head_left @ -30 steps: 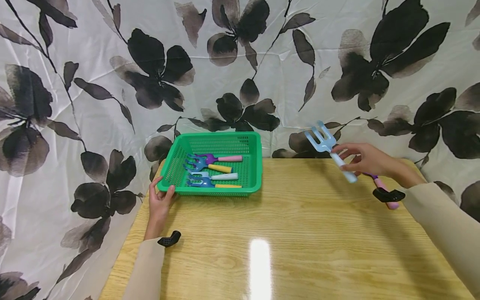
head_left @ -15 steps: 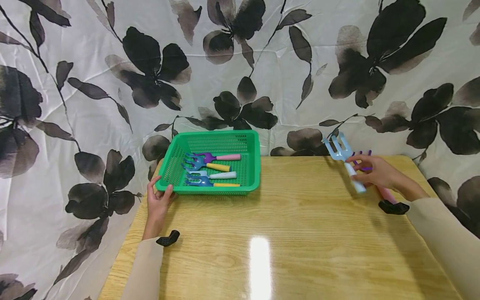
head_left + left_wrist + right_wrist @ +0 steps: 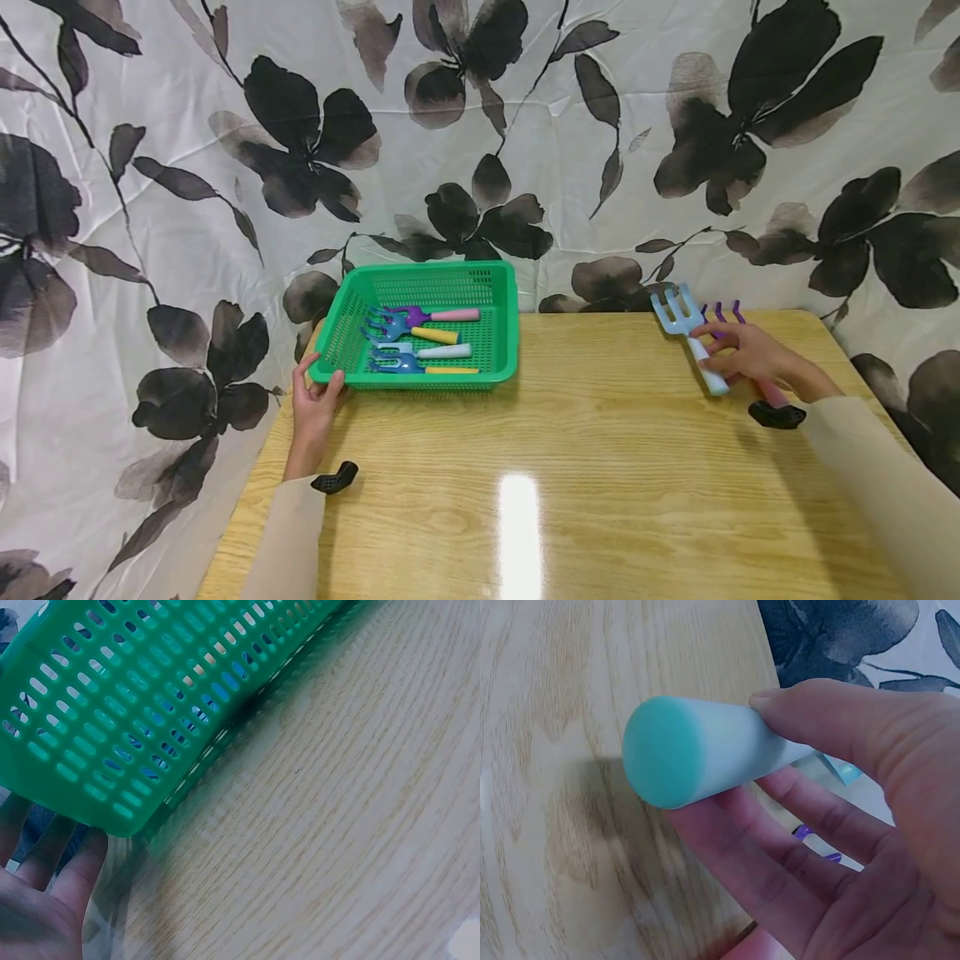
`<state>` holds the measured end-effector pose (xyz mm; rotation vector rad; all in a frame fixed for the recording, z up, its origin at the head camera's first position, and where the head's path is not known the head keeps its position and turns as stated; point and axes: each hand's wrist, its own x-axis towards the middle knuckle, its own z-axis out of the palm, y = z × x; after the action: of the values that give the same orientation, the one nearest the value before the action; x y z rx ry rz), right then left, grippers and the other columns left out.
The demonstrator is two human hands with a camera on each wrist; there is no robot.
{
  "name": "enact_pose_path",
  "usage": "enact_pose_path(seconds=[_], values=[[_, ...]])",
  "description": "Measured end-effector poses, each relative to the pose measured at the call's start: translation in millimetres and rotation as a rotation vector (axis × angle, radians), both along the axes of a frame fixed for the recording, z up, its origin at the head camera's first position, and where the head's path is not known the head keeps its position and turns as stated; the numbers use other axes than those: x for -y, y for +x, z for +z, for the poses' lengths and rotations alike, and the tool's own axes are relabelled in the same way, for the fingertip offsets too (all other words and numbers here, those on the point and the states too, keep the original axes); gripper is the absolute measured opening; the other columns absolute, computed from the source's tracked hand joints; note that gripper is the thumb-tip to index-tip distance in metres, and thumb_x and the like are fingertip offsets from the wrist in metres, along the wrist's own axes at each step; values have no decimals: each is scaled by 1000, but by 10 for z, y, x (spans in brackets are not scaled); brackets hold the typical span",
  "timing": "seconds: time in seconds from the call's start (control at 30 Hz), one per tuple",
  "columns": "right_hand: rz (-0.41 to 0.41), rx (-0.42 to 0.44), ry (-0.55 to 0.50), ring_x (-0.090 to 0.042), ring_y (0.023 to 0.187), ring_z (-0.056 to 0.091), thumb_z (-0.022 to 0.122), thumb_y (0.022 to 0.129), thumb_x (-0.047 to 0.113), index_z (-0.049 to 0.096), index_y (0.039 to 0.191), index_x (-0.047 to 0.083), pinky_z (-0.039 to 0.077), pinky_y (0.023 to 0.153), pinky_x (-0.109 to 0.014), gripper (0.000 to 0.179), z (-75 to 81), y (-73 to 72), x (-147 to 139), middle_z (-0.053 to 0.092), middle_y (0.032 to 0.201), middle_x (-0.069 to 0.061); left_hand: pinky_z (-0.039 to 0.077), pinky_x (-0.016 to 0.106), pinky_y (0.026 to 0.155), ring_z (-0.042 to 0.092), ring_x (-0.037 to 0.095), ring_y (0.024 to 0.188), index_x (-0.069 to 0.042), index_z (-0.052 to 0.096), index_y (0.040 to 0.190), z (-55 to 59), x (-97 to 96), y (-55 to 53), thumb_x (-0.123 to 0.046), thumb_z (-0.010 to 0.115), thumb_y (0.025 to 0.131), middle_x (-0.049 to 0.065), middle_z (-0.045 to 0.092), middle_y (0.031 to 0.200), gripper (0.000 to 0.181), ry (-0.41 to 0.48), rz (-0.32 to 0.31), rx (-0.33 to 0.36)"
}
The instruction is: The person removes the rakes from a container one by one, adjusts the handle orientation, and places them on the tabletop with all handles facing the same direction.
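My right hand [image 3: 753, 357] pinches a light blue hand fork [image 3: 678, 317] by its pale handle [image 3: 731, 746], thumb on one side and fingers on the other. The tines point away, above the back right of the table. Behind that hand lies a purple hand fork [image 3: 738, 311] with a pink handle, partly hidden by the hand. At the far left, my left hand [image 3: 313, 408] holds the front left corner of a green basket [image 3: 427, 382], thumb at the front and fingers at the side. Inside it lie several hand forks, among them a blue one with a yellow handle [image 3: 437, 335].
A wooden table [image 3: 600, 450] spreads in front of me, the basket near its back left edge. Behind it hangs a white cloth [image 3: 585, 167] with dark flowers, close to the table's back edge.
My right hand has moved right and slightly down with the light blue hand fork, over towards the purple one. The left hand has stayed at the basket corner.
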<state>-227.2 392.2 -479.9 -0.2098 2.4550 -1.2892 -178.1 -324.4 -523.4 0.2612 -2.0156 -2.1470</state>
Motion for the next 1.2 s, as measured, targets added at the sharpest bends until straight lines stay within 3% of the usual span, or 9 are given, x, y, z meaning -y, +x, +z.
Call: enact_pose_path(seconds=[0.2, 0.4, 0.57, 0.73, 0.83, 1.03, 1.2], values=[[14, 59, 42, -25, 92, 70, 75, 96, 16, 44, 147, -5, 62, 73, -42, 64, -31, -12, -34, 51, 133, -40, 41, 49, 111, 57, 18, 127, -28, 29, 157, 3, -10, -3, -26, 68, 101, 18, 51, 141, 68, 15, -4, -10], [5, 88, 49, -21, 78, 65, 74, 96, 13, 42, 147, -5, 60, 65, -42, 63, -57, -5, -59, 57, 127, -34, 46, 42, 108, 58, 18, 125, -28, 29, 156, 12, -21, -6, -25, 67, 102, 22, 50, 142, 66, 8, 0, -9], [13, 26, 122, -21, 73, 64, 75, 95, 10, 46, 141, -7, 59, 60, -43, 57, -65, -13, -41, 64, 115, -28, 47, 39, 107, 57, 19, 127, -27, 28, 157, 19, -28, -7, -26, 66, 102, 23, 49, 144, 67, -11, 1, -10], [38, -82, 264, -20, 78, 64, 79, 93, 13, 55, 133, -8, 56, 61, -35, 51, -47, -21, -14, 71, 100, -18, 44, 41, 110, 55, 21, 130, -26, 27, 158, 13, -21, -3, -25, 66, 102, 22, 48, 145, 68, -3, -2, -16], [39, -97, 317, -20, 79, 63, 80, 91, 16, 57, 131, -6, 54, 61, -34, 51, -30, -12, -8, 71, 96, -15, 42, 43, 111, 52, 24, 133, -27, 27, 158, 9, -21, -5, -25, 66, 103, 21, 47, 146, 68, 10, -8, -17], [19, -57, 312, -23, 75, 63, 78, 92, 13, 54, 133, -6, 58, 58, -40, 51, -18, -4, -10, 69, 95, -17, 41, 46, 112, 51, 28, 135, -28, 26, 158, 17, -30, -7, -24, 64, 103, 22, 47, 147, 67, 14, -12, -16], [11, -18, 279, -25, 73, 65, 77, 93, 11, 52, 134, -6, 60, 58, -43, 51, 2, 12, -9, 66, 95, -20, 41, 46, 111, 57, 19, 127, -26, 24, 160, 19, -37, 0, -23, 64, 104, 23, 48, 144, 69, 1, -13, -13]])
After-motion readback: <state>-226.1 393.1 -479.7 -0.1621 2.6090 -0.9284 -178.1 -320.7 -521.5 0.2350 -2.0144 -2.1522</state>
